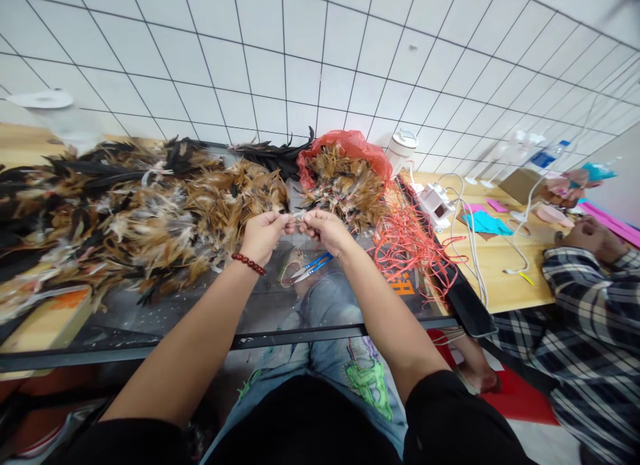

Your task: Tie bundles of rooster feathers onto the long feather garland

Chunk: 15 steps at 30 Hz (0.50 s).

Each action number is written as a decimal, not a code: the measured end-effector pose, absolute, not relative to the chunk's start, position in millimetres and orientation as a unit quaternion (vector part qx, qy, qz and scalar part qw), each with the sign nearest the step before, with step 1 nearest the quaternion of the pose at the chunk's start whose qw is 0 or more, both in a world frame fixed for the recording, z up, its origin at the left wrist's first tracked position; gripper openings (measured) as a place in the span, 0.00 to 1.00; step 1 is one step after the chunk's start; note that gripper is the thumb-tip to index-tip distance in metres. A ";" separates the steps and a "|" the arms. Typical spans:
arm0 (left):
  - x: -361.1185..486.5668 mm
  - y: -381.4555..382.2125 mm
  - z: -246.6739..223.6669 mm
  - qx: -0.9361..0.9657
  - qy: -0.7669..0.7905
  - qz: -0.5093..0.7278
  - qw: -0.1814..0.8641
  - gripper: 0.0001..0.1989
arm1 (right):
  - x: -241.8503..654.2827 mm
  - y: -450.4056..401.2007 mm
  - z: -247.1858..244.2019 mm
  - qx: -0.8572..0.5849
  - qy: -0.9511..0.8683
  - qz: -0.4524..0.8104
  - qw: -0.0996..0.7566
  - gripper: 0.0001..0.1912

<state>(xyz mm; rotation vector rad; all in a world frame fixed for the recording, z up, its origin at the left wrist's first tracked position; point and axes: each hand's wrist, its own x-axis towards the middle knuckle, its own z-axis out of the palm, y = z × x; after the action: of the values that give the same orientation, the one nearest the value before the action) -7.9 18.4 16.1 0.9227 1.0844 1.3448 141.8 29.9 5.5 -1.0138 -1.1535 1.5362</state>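
Both hands meet over the middle of the dark tabletop (200,305), fingertips almost touching. My left hand (267,233), with a red bead bracelet (249,263) at the wrist, is closed in a pinch. My right hand (323,228) pinches too, facing it. A small pale bit shows between the fingertips, too small to name. Just below lie blue-handled thread snips (313,267), blades pointing left. A large heap of brown and black feathers (150,218) spreads to the left of my left hand. Beyond my right hand, more brown feathers (350,185) lie in a red plastic bag (350,143).
Tangled red string (410,245) lies right of my right hand, beside a black phone (467,305). Behind are a white lidded cup (401,148) and a white charger (436,205) with cables. A co-worker in a plaid sleeve (580,285) sits at right, near blue paper (487,223).
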 end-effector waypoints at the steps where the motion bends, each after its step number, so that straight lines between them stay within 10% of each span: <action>1: -8.5 18.7 16.8 0.380 0.457 0.573 0.564 0.06 | 141.2 30.5 3.7 -0.411 -0.475 0.616 0.475 0.10; 5: -11.2 20.2 16.2 0.362 0.457 0.568 0.580 0.07 | 137.0 31.2 -0.4 -0.368 -0.523 0.588 0.495 0.21; 15: -10.8 13.9 16.8 0.433 0.466 0.451 0.626 0.13 | 138.3 41.3 -5.6 -0.430 -0.559 0.468 0.533 0.12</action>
<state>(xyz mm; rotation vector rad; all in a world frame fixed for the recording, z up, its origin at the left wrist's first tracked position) -10.8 13.9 16.8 0.9928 1.0696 1.0335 138.3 41.3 -5.6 -1.0247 -1.3317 1.1144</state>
